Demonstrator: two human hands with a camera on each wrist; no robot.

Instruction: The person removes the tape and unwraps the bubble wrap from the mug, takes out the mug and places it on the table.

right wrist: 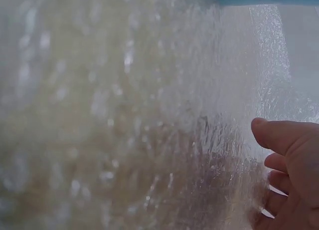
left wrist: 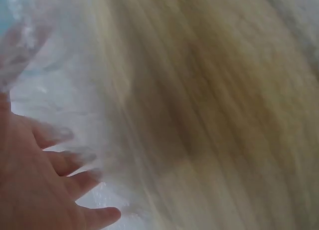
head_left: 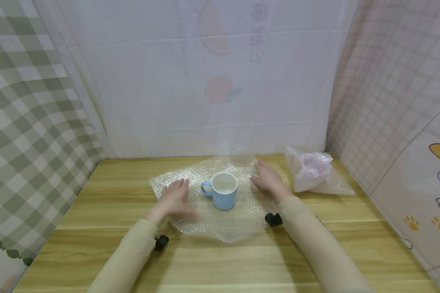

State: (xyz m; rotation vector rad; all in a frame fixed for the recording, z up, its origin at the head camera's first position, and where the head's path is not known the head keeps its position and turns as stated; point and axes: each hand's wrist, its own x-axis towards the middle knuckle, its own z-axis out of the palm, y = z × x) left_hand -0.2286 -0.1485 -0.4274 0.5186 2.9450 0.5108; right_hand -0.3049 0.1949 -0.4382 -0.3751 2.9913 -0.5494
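A light blue mug (head_left: 224,200) with a white inside stands upright on a spread sheet of bubble wrap (head_left: 223,230), its handle pointing left. My left hand (head_left: 174,199) is at the sheet's left part, fingers apart and thumb toward the mug. In the left wrist view, the spread fingers (left wrist: 75,182) of that hand are up against the clear wrap. At the sheet's right edge is my right hand (head_left: 268,178), its fingers reaching forward. The right wrist view shows its thumb (right wrist: 279,135) extended and its other fingertips right at the wrap's edge.
A pinkish thing wrapped in bubble wrap (head_left: 313,171) lies at the table's back right corner. The wooden table (head_left: 220,268) is bounded by a white cloth (head_left: 150,93) behind, a green checked cloth (head_left: 33,110) at left and a patterned one (head_left: 396,101) at right.
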